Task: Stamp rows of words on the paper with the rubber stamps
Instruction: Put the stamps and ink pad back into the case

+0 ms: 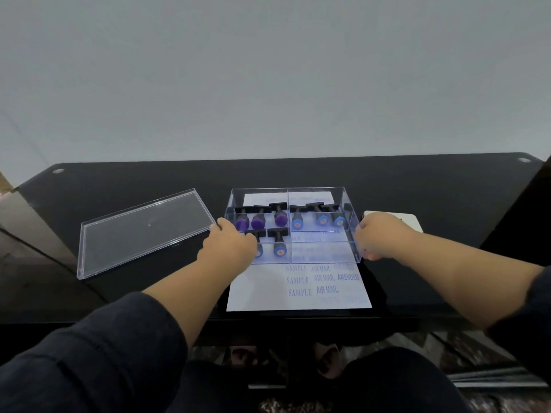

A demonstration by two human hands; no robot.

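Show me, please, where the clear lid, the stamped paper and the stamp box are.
Clear lid (pixel 143 231): head view, middle of its flat panel.
Stamped paper (pixel 259 290): head view, blank lower left area.
Stamp box (pixel 348 217): head view, right part of its clear wall.

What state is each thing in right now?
Clear box: open, sitting on the paper, gripped at both sides.
Lid: off, flat on table.
Stamps: inside box.
Paper: partly stamped.
Left hand: gripping box.
Right hand: gripping box.
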